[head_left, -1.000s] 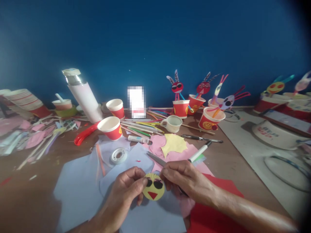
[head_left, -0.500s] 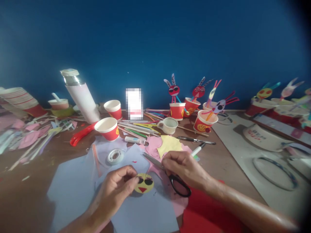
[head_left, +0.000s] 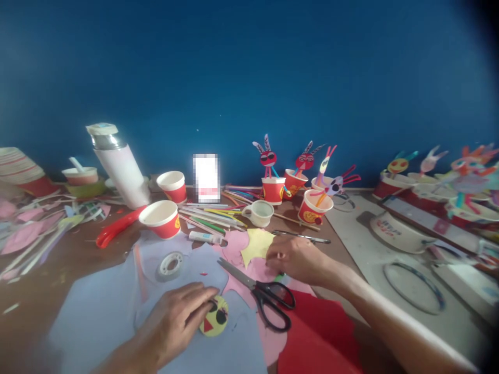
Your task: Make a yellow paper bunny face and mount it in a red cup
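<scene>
Two bare hands are seen at work, and the scissors (head_left: 255, 284), which were under the right hand (head_left: 296, 259) a moment ago, are now left lying between the hands with the blades parted slightly. The right hand has been moved farther out, over the pink paper (head_left: 273, 337) and just beside the yellow scrap (head_left: 258, 244). Its fingers are curled close together; whether anything is gripped cannot be told, and the spot where a white marker was seen before is covered by it. By the left hand (head_left: 171, 322), the yellow face (head_left: 214, 322) is still held, pinched narrowly at the edge; it is now tilted, with its black eyes and red beak turned up.

Blue paper (head_left: 97, 301) is spread under and left of the left hand, with a tape roll (head_left: 170, 266) set beyond it. Red paper (head_left: 319, 327) is laid below the right forearm. Past the hands, a glue tube (head_left: 206, 238), sticks (head_left: 212, 215), a mug (head_left: 260, 214) and red cups (head_left: 160, 218) are placed on the brown table (head_left: 35, 291), with a flask (head_left: 121, 169) farther left. Beyond the right hand, puppets (head_left: 268, 158) are stood in cups; to its right, a bowl (head_left: 401, 234) is rested on a grey board (head_left: 362, 228). The far side is closed by a blue wall (head_left: 234, 78).
</scene>
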Available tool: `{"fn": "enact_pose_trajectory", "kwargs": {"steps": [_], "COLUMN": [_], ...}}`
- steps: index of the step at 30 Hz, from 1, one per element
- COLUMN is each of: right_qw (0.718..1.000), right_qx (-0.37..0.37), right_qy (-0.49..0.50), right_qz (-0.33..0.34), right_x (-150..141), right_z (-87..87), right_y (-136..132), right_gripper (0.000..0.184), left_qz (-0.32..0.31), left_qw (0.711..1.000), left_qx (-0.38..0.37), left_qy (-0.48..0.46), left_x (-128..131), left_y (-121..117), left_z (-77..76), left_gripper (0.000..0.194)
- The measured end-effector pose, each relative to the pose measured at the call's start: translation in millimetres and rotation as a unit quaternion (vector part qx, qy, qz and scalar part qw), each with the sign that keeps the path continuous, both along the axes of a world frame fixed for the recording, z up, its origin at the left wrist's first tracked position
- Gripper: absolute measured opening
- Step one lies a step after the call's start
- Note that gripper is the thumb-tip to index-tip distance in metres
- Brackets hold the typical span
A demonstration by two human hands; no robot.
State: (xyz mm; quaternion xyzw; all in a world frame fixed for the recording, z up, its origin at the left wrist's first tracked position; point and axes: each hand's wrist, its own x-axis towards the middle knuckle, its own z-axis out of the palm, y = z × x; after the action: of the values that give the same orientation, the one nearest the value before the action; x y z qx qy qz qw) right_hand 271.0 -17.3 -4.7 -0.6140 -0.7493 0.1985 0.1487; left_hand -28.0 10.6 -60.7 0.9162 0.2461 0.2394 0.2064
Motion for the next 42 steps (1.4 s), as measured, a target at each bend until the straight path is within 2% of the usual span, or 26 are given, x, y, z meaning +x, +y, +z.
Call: {"fn": "enact_pose_trajectory", "kwargs": {"steps": [3,7,11,13,17,21,24,25,26,28,30,32,35,38,40,42], "right_qw": [0.999,0.997,0.997,0.996,0.998,1.000,0.988,0.975,0.949,0.866,0.780,0.726,0.691,0.670,0.659,0.658], "right_qx": [-0.010,-0.016,-0.019,-0.037,-0.028,-0.030,-0.067,-0.083,-0.111,-0.142,-0.147,-0.153,-0.161,-0.135,-0.117,-0.119], "right_qy": [-0.039,-0.073,-0.080,-0.079,-0.050,0.005,0.129,0.204,0.293,0.477,0.605,0.668,0.704,0.730,0.743,0.743], "right_qz": [0.020,0.027,0.013,0.015,0.008,-0.010,-0.048,-0.040,-0.038,-0.053,-0.058,-0.047,-0.030,-0.001,0.021,0.023], "right_x": [-12.2,-25.1,-38.1,-45.7,-53.7,-40.2,-18.5,-11.1,-4.6,4.1,6.1,3.2,-3.2,-7.7,-10.7,-16.1], "right_z": [-4.2,-8.9,-14.1,-18.8,-24.9,-10.3,8.6,13.3,16.4,17.7,14.2,9.8,8.9,17.3,25.0,30.4], "right_y": [-4.4,-11.5,-18.6,-20.9,-19.2,-11.4,-7.0,-6.4,-6.1,-6.2,-6.2,-5.7,-5.6,-8.4,-12.1,-17.2], "right_gripper": [0.010,0.032,0.041,0.037,0.022,0.008,0.004,0.005,0.010,0.020,0.020,0.016,0.015,0.019,0.024,0.029], "left_qz": [0.046,0.113,0.131,0.149,0.198,0.227,0.227,0.221,0.213,0.196,0.173,0.137,0.082,0.035,0.009,-0.024], "left_qw": [0.997,0.987,0.983,0.979,0.966,0.960,0.961,0.964,0.966,0.972,0.978,0.986,0.993,0.992,0.989,0.987], "left_qx": [0.053,0.061,0.041,0.056,0.101,0.101,0.083,0.075,0.069,0.065,0.072,0.080,0.081,0.077,0.064,0.049], "left_qy": [-0.018,-0.095,-0.124,-0.126,-0.128,-0.129,-0.131,-0.130,-0.127,-0.114,-0.089,-0.046,0.031,0.094,0.133,0.148], "left_x": [-2.3,-6.2,-9.0,-10.2,-14.0,-17.8,-18.1,-17.7,-17.1,-15.4,-12.5,-6.8,12.3,48.0,77.5,105.3], "left_y": [-0.6,-3.6,-4.3,-3.6,-2.6,-3.6,-3.7,-3.2,-2.5,-0.7,1.0,2.6,6.7,17.0,27.7,39.3], "left_z": [2.0,8.1,11.9,12.5,8.1,1.4,0.3,0.7,1.4,3.7,8.6,17.8,40.3,61.6,66.8,63.9], "left_gripper": [0.024,0.016,0.012,0.013,0.009,0.008,0.007,0.009,0.010,0.012,0.012,0.011,0.012,0.013,0.015,0.013]}}
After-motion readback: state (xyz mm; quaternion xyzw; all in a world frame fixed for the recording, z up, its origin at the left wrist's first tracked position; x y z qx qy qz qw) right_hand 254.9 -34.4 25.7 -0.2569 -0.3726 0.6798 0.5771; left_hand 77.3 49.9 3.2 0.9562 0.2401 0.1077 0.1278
